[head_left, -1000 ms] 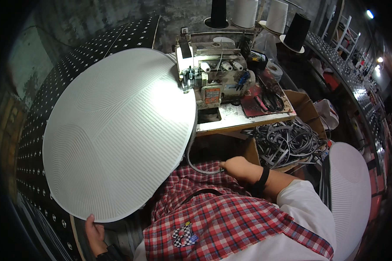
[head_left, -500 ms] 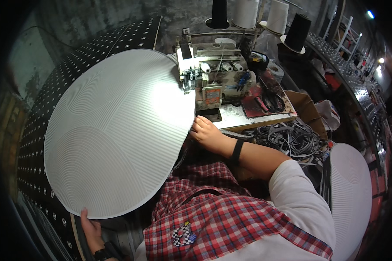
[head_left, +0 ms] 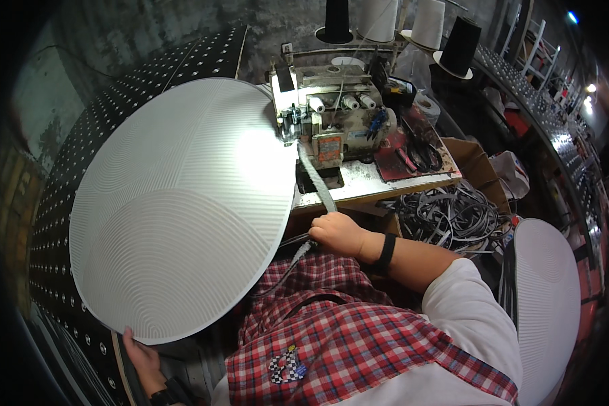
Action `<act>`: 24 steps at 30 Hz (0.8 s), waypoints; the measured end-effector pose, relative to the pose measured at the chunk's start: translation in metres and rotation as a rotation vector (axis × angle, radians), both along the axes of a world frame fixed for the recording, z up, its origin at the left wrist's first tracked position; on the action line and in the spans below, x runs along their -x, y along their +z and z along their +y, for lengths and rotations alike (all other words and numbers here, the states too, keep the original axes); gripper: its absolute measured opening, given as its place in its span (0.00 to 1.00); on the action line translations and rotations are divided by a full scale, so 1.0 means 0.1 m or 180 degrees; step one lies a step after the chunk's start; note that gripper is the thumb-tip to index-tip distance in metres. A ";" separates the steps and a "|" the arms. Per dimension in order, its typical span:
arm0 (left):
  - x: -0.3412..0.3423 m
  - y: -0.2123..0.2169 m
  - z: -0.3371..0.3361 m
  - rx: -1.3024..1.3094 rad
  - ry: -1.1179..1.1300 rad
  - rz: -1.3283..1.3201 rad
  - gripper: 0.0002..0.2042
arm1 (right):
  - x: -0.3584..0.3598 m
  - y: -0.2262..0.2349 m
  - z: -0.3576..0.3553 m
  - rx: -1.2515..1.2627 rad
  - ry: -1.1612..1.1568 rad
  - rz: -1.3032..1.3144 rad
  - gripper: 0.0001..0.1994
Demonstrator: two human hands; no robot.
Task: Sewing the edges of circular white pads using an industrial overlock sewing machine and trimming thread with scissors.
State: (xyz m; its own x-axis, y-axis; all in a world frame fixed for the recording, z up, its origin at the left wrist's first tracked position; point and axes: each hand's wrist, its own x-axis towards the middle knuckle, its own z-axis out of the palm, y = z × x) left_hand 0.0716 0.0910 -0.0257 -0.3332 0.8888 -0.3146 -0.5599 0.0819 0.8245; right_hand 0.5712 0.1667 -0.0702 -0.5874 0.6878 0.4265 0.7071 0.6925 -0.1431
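No lettering can be read. The sewing machine (head_left: 342, 91), at 1 o'clock from the centre of the view, bears 2 labels: an orange label (head_left: 330, 147) on its front and, at 2 o'clock from that, a small blue label (head_left: 360, 134). Both are too small to make out. At 6 o'clock, the plaid apron (head_left: 358, 338) carries a checkered patch (head_left: 279, 371).

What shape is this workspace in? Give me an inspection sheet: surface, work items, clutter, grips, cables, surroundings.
Surface: pale machine tabletop, darkly smudged.
Work items: round ribbed panel at the sewing machine; grey strip running from machine to right hand.
Clutter: tangled strips in a cardboard box; pink-handled tool on a red sheet.
Grips: left hand at panel's lower rim; right hand closed around grey strip.
Cables: none plainly identifiable.
Surroundings: thread cones behind machine; studded black table left; second ribbed panel right.
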 end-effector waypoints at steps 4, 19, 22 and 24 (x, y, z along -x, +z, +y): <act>0.13 -0.15 -0.01 0.0096 0.0306 0.0401 0.20 | -0.21 0.15 -0.20 0.0469 -0.0253 -0.0136 0.11; 0.09 -0.21 -0.12 -0.0190 -0.0816 0.0571 0.25 | -1.06 0.31 -0.75 0.1782 -0.1847 0.0120 0.14; 0.08 -0.19 -0.12 0.0032 -0.0622 0.0583 0.25 | -1.16 0.30 -0.82 0.1987 -0.1824 0.0186 0.15; 0.19 -0.13 -0.02 0.0158 0.0484 0.0399 0.25 | -1.24 0.35 -0.85 0.1774 -0.1993 0.0018 0.15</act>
